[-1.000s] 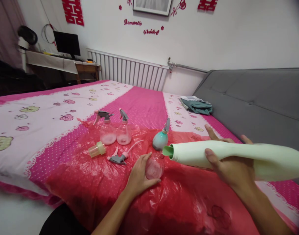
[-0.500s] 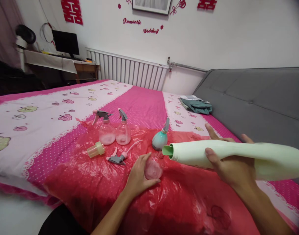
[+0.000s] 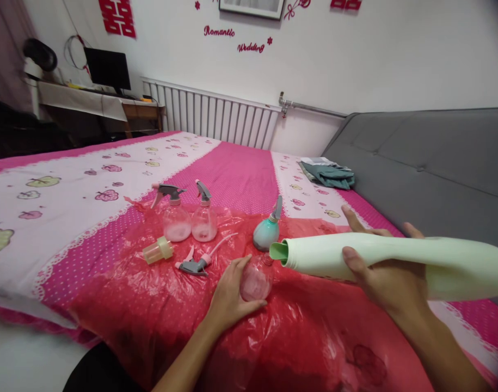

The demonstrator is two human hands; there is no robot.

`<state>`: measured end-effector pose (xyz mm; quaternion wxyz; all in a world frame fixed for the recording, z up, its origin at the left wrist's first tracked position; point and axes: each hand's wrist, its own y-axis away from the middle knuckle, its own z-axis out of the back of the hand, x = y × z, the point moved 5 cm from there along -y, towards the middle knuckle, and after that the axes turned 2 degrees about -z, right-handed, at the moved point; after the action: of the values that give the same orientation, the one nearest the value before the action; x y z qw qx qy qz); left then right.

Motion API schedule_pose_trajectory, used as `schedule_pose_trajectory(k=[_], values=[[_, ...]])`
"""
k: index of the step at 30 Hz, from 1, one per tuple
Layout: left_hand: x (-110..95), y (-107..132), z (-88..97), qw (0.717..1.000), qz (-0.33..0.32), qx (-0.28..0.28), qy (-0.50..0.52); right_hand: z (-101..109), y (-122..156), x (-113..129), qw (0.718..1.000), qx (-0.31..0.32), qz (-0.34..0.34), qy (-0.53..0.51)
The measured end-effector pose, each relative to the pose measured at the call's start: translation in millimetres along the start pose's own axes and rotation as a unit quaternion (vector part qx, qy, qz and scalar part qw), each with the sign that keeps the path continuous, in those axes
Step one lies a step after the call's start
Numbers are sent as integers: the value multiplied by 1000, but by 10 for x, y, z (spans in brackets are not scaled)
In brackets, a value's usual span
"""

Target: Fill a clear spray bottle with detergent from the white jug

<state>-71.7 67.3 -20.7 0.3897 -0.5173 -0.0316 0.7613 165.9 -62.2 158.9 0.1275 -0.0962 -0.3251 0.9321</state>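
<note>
My left hand (image 3: 231, 296) is wrapped round a clear pink spray bottle (image 3: 256, 283) without its top, tilted on the red plastic sheet (image 3: 179, 321). In my right hand (image 3: 389, 275) is a pale green detergent bottle (image 3: 326, 250), held on its side. Its green spout (image 3: 278, 251) sits at the mouth of the spray bottle; I cannot make out any flow. Left of my left hand lies a grey and pink spray head (image 3: 195, 264) with its tube. A yellowish measuring cap (image 3: 158, 250) rests on its side further left.
Two pink spray bottles (image 3: 177, 223) (image 3: 204, 222) with heads on, holding some whitish liquid, stand behind the loose spray head. A teal spray bottle (image 3: 266, 233) stands just beyond the spout. Folded clothes (image 3: 328, 174) lie by the grey headboard (image 3: 428, 147).
The view has shifted very slightly. Both hands and the two bottles they hold keep nearly the same positions.
</note>
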Motion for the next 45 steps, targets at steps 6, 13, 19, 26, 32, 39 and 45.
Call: schedule_pose_trajectory(k=[6, 13, 19, 26, 32, 39, 45], values=[[-10, -10, 5, 1000, 2, -5, 3, 0, 8, -31, 1000, -7, 4, 12], [-20, -12, 1, 1000, 4, 0, 2, 19, 9, -29, 1000, -15, 16, 18], [-8, -11, 1, 1000, 11, 5, 4, 27, 19, -49, 1000, -1, 0, 3], [-1, -8, 0, 1000, 9, -1, 3, 15, 22, -35, 1000, 1, -2, 0], [8, -3, -3, 1000, -1, -6, 2, 19, 12, -14, 1000, -2, 0, 6], [8, -7, 0, 1000, 0, -4, 1, 5, 19, -10, 1000, -2, -9, 7], [7, -3, -5, 1000, 2, -2, 1, -21, 33, -33, 1000, -1, -18, -24]])
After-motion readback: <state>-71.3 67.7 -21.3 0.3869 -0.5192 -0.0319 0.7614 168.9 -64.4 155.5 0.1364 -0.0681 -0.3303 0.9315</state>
